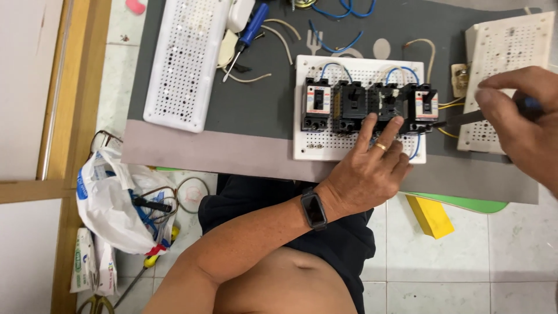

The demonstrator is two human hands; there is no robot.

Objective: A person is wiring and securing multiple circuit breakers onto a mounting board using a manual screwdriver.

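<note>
The left hand rests with fingers spread on a white perforated board bearing 4 black breakers, 2 with white-and-red labels. The right hand is clamped on a screwdriver touching the rightmost breaker.

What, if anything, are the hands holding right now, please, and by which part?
The right hand holds a screwdriver by its handle, tip at the rightmost breaker. The left hand grips nothing; its fingers press on the breaker row.
</note>
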